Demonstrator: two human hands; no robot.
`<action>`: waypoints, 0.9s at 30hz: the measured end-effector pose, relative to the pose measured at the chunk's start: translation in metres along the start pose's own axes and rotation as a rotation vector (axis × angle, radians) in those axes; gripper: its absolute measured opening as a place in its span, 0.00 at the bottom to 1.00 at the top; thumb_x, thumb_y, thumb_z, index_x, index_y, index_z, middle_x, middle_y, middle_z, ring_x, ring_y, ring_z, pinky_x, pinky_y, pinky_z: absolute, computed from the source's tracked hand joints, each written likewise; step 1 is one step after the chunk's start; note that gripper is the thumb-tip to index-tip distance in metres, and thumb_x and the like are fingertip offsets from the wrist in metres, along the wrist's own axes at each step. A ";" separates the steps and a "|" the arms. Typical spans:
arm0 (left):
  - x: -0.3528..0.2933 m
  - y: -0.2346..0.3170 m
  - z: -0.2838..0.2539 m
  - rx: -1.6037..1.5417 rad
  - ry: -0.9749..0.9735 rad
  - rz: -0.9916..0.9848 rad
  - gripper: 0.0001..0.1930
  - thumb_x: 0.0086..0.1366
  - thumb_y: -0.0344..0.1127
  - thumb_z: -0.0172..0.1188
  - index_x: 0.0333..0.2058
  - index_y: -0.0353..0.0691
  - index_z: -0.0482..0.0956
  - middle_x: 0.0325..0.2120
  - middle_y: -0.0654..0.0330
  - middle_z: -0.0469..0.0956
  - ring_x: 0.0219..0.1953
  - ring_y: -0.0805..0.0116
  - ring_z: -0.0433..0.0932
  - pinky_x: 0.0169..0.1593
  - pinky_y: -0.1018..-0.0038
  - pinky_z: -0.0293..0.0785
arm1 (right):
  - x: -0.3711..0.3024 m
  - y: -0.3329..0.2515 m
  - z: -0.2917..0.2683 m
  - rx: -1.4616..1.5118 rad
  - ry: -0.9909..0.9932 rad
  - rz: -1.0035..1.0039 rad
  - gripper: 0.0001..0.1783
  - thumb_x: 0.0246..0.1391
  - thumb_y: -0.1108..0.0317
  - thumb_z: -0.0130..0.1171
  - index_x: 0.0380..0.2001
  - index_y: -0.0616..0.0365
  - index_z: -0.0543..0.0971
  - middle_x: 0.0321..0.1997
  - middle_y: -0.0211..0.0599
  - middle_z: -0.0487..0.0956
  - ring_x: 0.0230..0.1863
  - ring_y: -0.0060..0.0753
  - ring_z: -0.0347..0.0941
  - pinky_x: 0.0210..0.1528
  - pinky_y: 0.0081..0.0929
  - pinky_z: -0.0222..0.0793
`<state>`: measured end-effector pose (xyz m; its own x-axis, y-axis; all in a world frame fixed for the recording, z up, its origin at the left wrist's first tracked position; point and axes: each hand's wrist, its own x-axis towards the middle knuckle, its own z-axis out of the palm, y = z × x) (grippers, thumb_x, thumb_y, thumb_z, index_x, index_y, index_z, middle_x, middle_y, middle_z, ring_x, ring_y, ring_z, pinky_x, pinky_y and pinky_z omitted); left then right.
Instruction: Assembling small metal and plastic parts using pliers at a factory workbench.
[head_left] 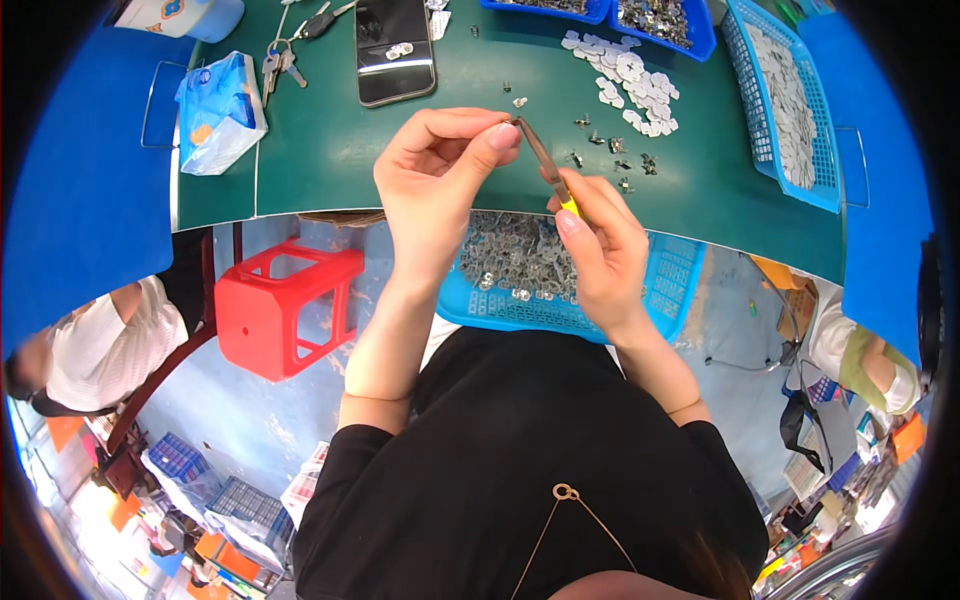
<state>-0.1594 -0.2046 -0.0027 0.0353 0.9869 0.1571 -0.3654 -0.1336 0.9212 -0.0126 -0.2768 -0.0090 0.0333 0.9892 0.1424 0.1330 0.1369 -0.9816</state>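
Observation:
My left hand (440,160) is closed in a pinch above the green table. Whatever sits between its thumb and forefinger is too small and covered to make out. In my right hand (605,245) is a pair of metal tweezers (540,150) with a yellow grip, their tips meeting the left fingertips. Just beyond the tips lies a tiny whitish piece (520,102). Several small metal parts (616,146) are scattered to the right of the tweezers. Farther back is a loose pile of flat white pieces (650,92).
Below my hands, a blue basket (665,290) holds many small shiny parts. Another blue basket (823,170) of white pieces stands at right, with blue bins (700,45) at the back. A phone (395,80), keys (285,65) and tissue pack (225,115) lie left. A red stool (250,325) stands below.

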 end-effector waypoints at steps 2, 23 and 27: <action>-0.003 0.000 0.002 -0.019 0.011 0.002 0.05 0.57 0.23 0.62 0.32 0.30 0.76 0.34 0.52 0.78 0.34 0.68 0.80 0.39 0.75 0.81 | -0.001 -0.001 0.000 -0.007 -0.012 0.004 0.19 0.57 0.76 0.47 0.51 0.71 0.70 0.45 0.40 0.73 0.40 0.24 0.68 0.42 0.17 0.64; -0.004 0.003 0.007 0.018 0.004 0.010 0.05 0.57 0.23 0.62 0.32 0.30 0.77 0.32 0.53 0.79 0.33 0.70 0.80 0.40 0.75 0.81 | -0.003 -0.012 -0.003 0.016 -0.004 0.130 0.18 0.58 0.75 0.46 0.50 0.69 0.73 0.37 0.35 0.74 0.34 0.17 0.64 0.33 0.13 0.60; -0.004 0.003 0.007 0.019 -0.006 0.011 0.05 0.57 0.23 0.62 0.32 0.30 0.77 0.32 0.54 0.79 0.34 0.70 0.80 0.40 0.75 0.81 | -0.004 -0.005 -0.001 -0.003 0.023 0.048 0.17 0.57 0.74 0.46 0.50 0.69 0.73 0.36 0.35 0.73 0.33 0.18 0.64 0.33 0.14 0.60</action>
<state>-0.1543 -0.2093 0.0022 0.0366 0.9849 0.1690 -0.3479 -0.1460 0.9261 -0.0120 -0.2815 -0.0048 0.0626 0.9932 0.0982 0.1333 0.0892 -0.9871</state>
